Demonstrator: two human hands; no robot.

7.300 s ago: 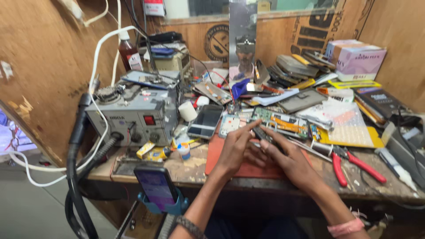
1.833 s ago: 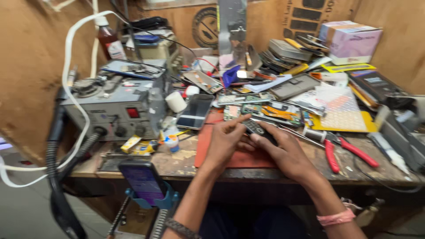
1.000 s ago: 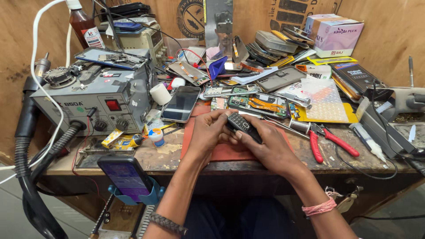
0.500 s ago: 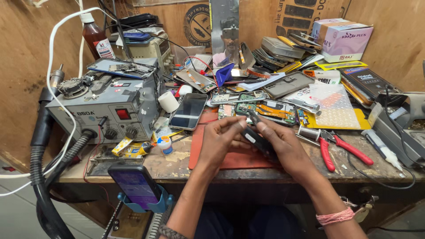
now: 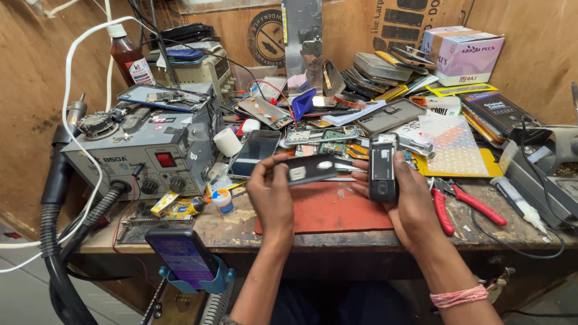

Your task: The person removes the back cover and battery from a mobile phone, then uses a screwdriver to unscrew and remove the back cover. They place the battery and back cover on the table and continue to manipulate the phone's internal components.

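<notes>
Right now I have the phone body [image 5: 383,167] in my right hand [image 5: 409,198] — fingers closed around it, long axis upright, open back facing me. My left hand [image 5: 271,192] pinches the dark back cover [image 5: 308,169] by its left end, so its long axis runs flat from 9 to 3 o'clock, crosswise to the body. The cover's free end sits just beside the body, at its 9 o'clock, not touching. Both hover over the red work mat [image 5: 325,210]. Farther out: bare circuit boards [image 5: 322,139] at 12 o'clock, red-handled cutters [image 5: 460,201] at 3 o'clock, the grey rework station [image 5: 141,153] at 9 o'clock, a phone in a blue stand [image 5: 180,257] at 7 o'clock.
</notes>
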